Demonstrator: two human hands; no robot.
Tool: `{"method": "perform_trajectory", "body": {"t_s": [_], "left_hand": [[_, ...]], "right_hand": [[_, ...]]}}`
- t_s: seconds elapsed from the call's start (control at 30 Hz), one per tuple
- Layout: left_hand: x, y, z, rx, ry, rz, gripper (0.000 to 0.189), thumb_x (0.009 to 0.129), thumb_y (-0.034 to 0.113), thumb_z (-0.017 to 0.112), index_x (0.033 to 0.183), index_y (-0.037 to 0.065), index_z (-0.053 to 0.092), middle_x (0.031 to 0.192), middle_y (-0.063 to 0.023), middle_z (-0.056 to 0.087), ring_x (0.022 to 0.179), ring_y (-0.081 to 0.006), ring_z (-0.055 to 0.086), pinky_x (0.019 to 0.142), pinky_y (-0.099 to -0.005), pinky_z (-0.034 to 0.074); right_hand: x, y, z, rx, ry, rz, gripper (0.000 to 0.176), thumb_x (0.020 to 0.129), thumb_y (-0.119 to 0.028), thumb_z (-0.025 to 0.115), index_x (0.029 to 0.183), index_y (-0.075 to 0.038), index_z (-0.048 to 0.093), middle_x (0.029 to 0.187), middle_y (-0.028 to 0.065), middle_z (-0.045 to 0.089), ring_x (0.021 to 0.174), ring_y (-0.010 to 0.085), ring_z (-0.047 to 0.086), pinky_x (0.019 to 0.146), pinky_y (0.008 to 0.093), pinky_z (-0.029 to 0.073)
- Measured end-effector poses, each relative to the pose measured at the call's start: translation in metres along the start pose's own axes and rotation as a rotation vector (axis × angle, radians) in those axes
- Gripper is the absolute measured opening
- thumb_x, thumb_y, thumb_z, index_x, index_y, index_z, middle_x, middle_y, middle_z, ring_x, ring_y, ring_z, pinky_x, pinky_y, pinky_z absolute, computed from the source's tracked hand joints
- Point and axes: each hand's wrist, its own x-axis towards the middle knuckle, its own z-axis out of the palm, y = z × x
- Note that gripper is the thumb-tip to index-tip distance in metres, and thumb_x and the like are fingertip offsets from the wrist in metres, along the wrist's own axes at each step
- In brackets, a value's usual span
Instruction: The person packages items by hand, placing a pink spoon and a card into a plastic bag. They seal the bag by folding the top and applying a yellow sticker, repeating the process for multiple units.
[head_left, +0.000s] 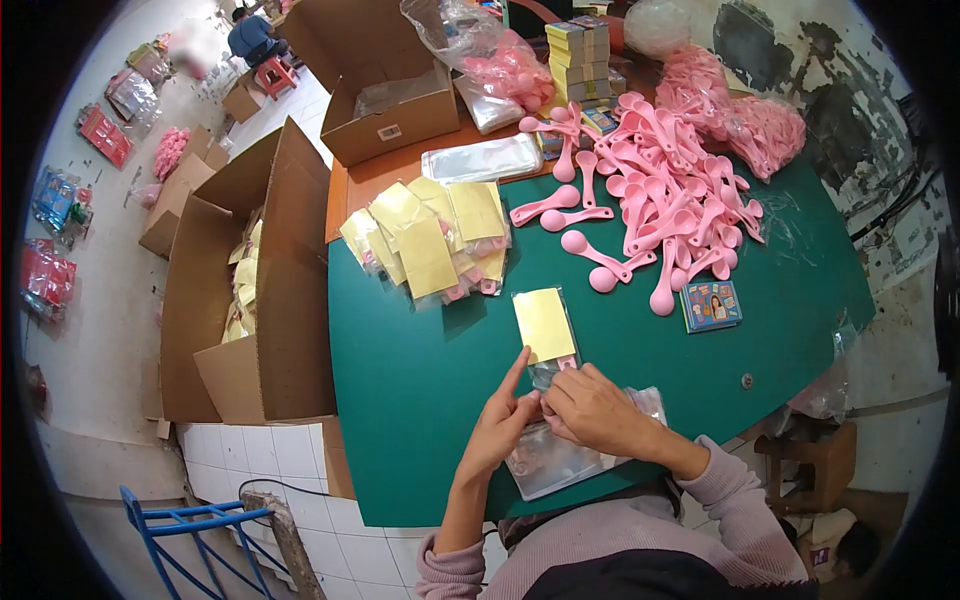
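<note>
In the head view, a clear plastic bag point(541, 377) lies on the green table in front of me. It has a yellow card point(546, 327) in its upper part, and a bit of a pink spoon point(567, 362) shows below the card. My left hand point(503, 420) grips the bag's near end between thumb and fingers, its index finger stretched along the card's edge. From the right, my right hand point(592, 408) pinches the same end with curled fingers, which hide the bag's opening. Beneath both hands rests a stack of clear bags point(545, 470).
Filled bags with yellow cards point(425, 250) are heaped at the left. Loose pink spoons point(665, 205) form a pile at the right, near a small card stack point(712, 306). A tall cardboard box point(290, 280) stands left of the table. A person point(254, 38) sits far back.
</note>
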Motion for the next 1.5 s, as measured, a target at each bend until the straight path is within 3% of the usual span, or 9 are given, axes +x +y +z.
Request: {"method": "perform_trajectory", "body": {"t_s": [0.23, 0.3, 0.43, 0.53, 0.6, 0.73, 0.9, 1.07, 1.5], "left_hand": [[0.008, -0.004, 0.003, 0.218, 0.105, 0.001, 0.040, 0.091, 0.004, 0.041, 0.131, 0.004, 0.034, 0.090, -0.0108, 0.062, 0.077, -0.0096, 0.058, 0.069, -0.0221, 0.047], [0.005, 0.004, 0.004, -0.023, 0.120, -0.022, 0.032, 0.092, 0.005, 0.040, 0.123, 0.003, 0.042, 0.093, -0.0134, 0.063, 0.080, -0.0125, 0.061, 0.071, -0.0224, 0.048], [0.003, 0.004, 0.000, 0.005, 0.049, -0.033, 0.022, 0.093, 0.005, 0.037, 0.109, -0.001, 0.051, 0.100, -0.0146, 0.061, 0.087, -0.0150, 0.061, 0.074, -0.0229, 0.048], [0.006, -0.003, -0.001, -0.025, 0.074, 0.036, 0.018, 0.093, 0.005, 0.038, 0.101, -0.001, 0.052, 0.100, -0.0157, 0.061, 0.088, -0.0156, 0.061, 0.075, -0.0231, 0.049], [0.004, -0.001, 0.003, -0.022, 0.082, 0.028, 0.017, 0.093, 0.005, 0.037, 0.099, -0.002, 0.052, 0.100, -0.0154, 0.060, 0.089, -0.0152, 0.061, 0.076, -0.0233, 0.049], [0.008, 0.000, 0.007, -0.054, 0.080, 0.036, 0.016, 0.093, 0.005, 0.037, 0.096, -0.003, 0.051, 0.101, -0.0152, 0.060, 0.092, -0.0155, 0.060, 0.079, -0.0238, 0.049], [0.014, 0.010, 0.015, -0.165, 0.054, 0.001, 0.015, 0.092, 0.004, 0.040, 0.098, -0.002, 0.051, 0.104, -0.0154, 0.058, 0.094, -0.0179, 0.060, 0.081, -0.0256, 0.049], [0.009, 0.005, 0.008, -0.132, -0.035, 0.027, 0.015, 0.091, 0.003, 0.039, 0.099, -0.003, 0.050, 0.107, -0.0169, 0.057, 0.097, -0.0202, 0.059, 0.086, -0.0290, 0.047], [0.004, 0.010, -0.001, -0.055, -0.100, 0.078, 0.023, 0.086, 0.004, 0.049, 0.107, -0.006, 0.050, 0.106, -0.0201, 0.058, 0.096, -0.0226, 0.060, 0.085, -0.0323, 0.047]], "right_hand": [[-0.011, 0.019, -0.021, 0.414, -0.199, -0.060, 0.014, 0.075, -0.013, 0.063, 0.079, -0.005, 0.052, 0.074, 0.0073, 0.049, 0.071, 0.0196, 0.050, 0.065, 0.0300, 0.037], [-0.014, 0.035, -0.054, 0.763, -0.392, 0.234, 0.011, 0.076, -0.011, 0.062, 0.080, -0.006, 0.052, 0.078, 0.0059, 0.052, 0.073, 0.0164, 0.051, 0.068, 0.0276, 0.040], [-0.043, 0.120, -0.134, 0.944, -0.076, 0.278, 0.012, 0.071, -0.008, 0.064, 0.074, -0.005, 0.053, 0.073, -0.0015, 0.047, 0.069, 0.0062, 0.045, 0.061, 0.0212, 0.037], [-0.059, 0.202, -0.195, 0.426, 0.560, 0.673, 0.012, 0.076, -0.014, 0.059, 0.075, -0.003, 0.056, 0.069, 0.0023, 0.055, 0.064, 0.0118, 0.052, 0.056, 0.0251, 0.040], [-0.125, 0.283, -0.211, -1.094, 0.224, 1.130, 0.017, 0.080, -0.012, 0.055, 0.088, 0.002, 0.058, 0.072, 0.0098, 0.060, 0.068, 0.0192, 0.059, 0.058, 0.0313, 0.045], [-0.094, 0.203, -0.186, -0.375, 0.551, 0.770, 0.024, 0.079, -0.008, 0.053, 0.101, 0.000, 0.055, 0.087, 0.0132, 0.061, 0.073, 0.0219, 0.061, 0.065, 0.0329, 0.048], [-0.020, 0.075, -0.076, 0.510, 0.025, 0.361, 0.053, 0.064, -0.010, 0.074, 0.110, -0.006, 0.047, 0.108, 0.0099, 0.045, 0.085, 0.0208, 0.054, 0.071, 0.0297, 0.047], [-0.003, 0.047, -0.006, 0.143, 0.113, 0.174, 0.037, 0.068, -0.007, 0.070, 0.100, -0.005, 0.052, 0.097, 0.0113, 0.043, 0.078, 0.0266, 0.054, 0.069, 0.0351, 0.048], [-0.007, 0.056, -0.003, 0.414, 0.248, 0.226, 0.020, 0.070, -0.006, 0.070, 0.086, -0.005, 0.059, 0.090, 0.0062, 0.044, 0.074, 0.0158, 0.050, 0.063, 0.0273, 0.045]]}}
